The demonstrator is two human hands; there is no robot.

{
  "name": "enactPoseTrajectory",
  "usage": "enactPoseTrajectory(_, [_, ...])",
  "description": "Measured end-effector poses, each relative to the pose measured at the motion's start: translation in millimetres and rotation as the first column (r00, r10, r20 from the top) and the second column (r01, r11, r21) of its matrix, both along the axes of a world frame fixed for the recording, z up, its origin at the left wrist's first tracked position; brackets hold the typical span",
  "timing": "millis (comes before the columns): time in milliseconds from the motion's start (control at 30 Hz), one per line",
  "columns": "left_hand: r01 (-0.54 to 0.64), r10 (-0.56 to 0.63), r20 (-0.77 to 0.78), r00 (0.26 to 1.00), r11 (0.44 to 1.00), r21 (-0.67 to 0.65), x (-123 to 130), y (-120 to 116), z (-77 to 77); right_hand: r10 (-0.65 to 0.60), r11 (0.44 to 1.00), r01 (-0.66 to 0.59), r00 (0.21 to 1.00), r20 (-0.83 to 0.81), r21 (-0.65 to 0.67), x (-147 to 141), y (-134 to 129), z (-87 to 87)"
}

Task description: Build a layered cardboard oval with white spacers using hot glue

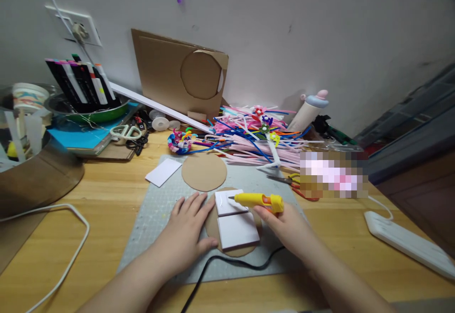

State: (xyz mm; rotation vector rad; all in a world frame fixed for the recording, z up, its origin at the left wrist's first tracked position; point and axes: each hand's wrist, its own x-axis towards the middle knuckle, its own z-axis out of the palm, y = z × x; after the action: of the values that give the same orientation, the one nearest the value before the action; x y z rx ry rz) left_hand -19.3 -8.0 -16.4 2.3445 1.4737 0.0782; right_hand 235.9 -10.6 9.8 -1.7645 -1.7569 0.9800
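The left hand (186, 230) lies flat, fingers spread, on a cardboard disc (213, 228) atop the grey cutting mat (156, 213) on the desk (88, 199). The right hand (284, 225) has its grip closed around a yellow glue gun (258, 201), whose tip seems to touch the upper of two white foam squares (229, 203).

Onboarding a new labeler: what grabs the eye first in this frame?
Centre, the right hand holds a yellow glue gun, nozzle on the upper of two white foam squares stacked on a cardboard disc; the left hand presses flat beside them on the grey cutting mat. Behind, a bright heap of pipe cleaners sits against the wall.
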Motion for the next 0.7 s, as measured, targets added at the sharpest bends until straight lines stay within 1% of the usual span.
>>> enactPoseTrajectory(167, [0.000, 0.000, -0.003, 1.000, 1.000, 0.005, -0.5, -0.1, -0.4, 0.050, 0.999, -0.050, 0.999, -0.012, -0.019, 1.8, -9.4, 1.8])
enactPoseTrajectory(300, [-0.001, 0.001, 0.006, 1.000, 1.000, 0.010, -1.0, -0.3, -1.3, 0.050, 0.997, -0.048, 0.998, 0.032, -0.066, -0.4, -13.5, 3.7])
enactPoseTrajectory(400, [-0.001, 0.000, 0.007, 1.000, 1.000, 0.012, -1.1, -0.5, -1.6, 0.066, 0.995, -0.061, 0.996, 0.061, -0.074, 2.3, -14.8, 7.6])
enactPoseTrajectory(467, [-0.001, 0.001, 0.003, 1.000, 1.000, 0.006, -0.8, -0.4, -1.3, 0.066, 0.997, -0.063, 0.996, 0.061, -0.051, 6.0, -13.5, 10.6])
enactPoseTrajectory(567, [0.001, -0.001, 0.000, 1.000, 1.000, -0.002, -0.7, -0.5, -0.7, 0.022, 0.999, -0.022, 0.999, 0.031, 0.026, 10.3, -6.9, 11.5])
enactPoseTrajectory(633, [0.001, -0.001, 0.006, 1.000, 1.000, 0.004, -1.2, -1.0, -0.8, -0.002, 0.998, 0.000, 1.000, 0.024, 0.058, 10.7, -0.6, 7.8])
enactPoseTrajectory(700, [0.000, 0.000, 0.015, 1.000, 1.000, 0.013, -1.9, -1.7, -1.3, -0.017, 0.998, 0.015, 0.999, 0.035, 0.056, 9.1, 4.9, 1.7])
